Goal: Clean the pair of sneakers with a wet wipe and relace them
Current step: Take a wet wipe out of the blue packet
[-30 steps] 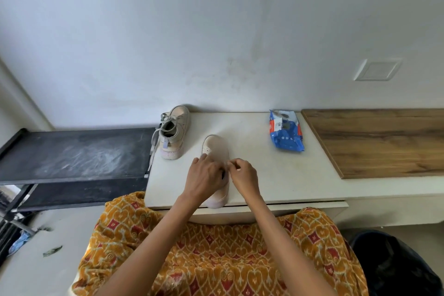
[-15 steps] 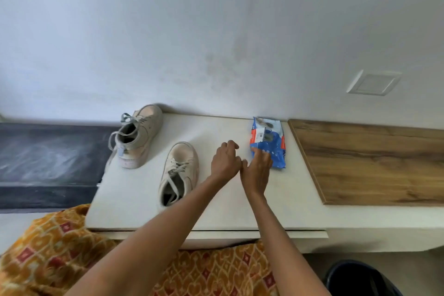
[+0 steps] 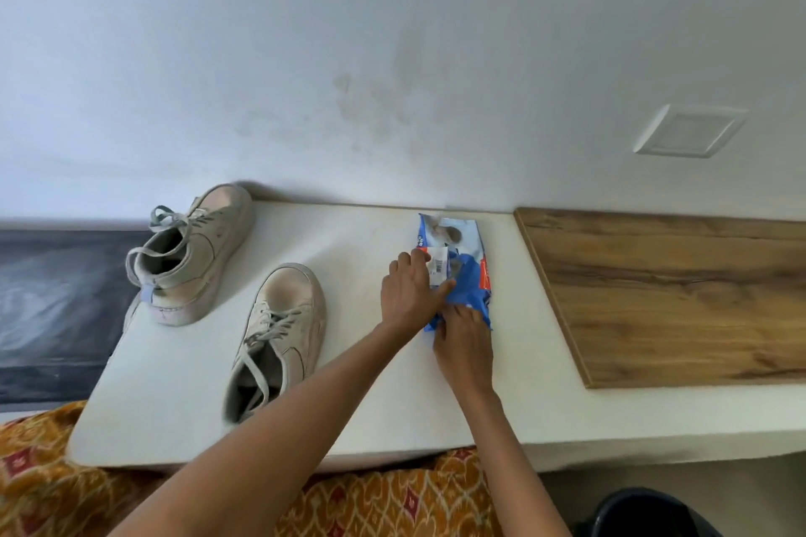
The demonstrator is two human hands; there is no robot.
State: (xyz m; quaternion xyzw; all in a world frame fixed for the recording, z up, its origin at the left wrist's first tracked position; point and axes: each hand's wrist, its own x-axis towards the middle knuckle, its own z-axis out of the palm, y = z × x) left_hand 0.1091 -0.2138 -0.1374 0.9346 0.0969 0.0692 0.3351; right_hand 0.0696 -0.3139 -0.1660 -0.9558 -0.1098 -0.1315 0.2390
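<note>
A blue wet wipe pack (image 3: 472,284) lies on the white table (image 3: 349,405) near the wall. My left hand (image 3: 408,294) grips the pack's left side, its fingers and thumb around the white label flap (image 3: 438,264). Fingers curled, my right hand (image 3: 462,340) holds the pack's near end. Two worn white sneakers stand to the left, both laced. The near sneaker (image 3: 281,318) points toward the wall, and the far sneaker (image 3: 196,253) stands at the table's back left corner.
A wooden board (image 3: 676,296) covers the counter to the right of the pack. A dark bin (image 3: 645,514) sits on the floor at the bottom right. To the left of the table is a black surface (image 3: 43,296). Patterned orange cloth (image 3: 384,501) covers my lap.
Both hands left the near sneaker and moved right to the wet wipe pack, which they now hold. The view has turned right and closer.
</note>
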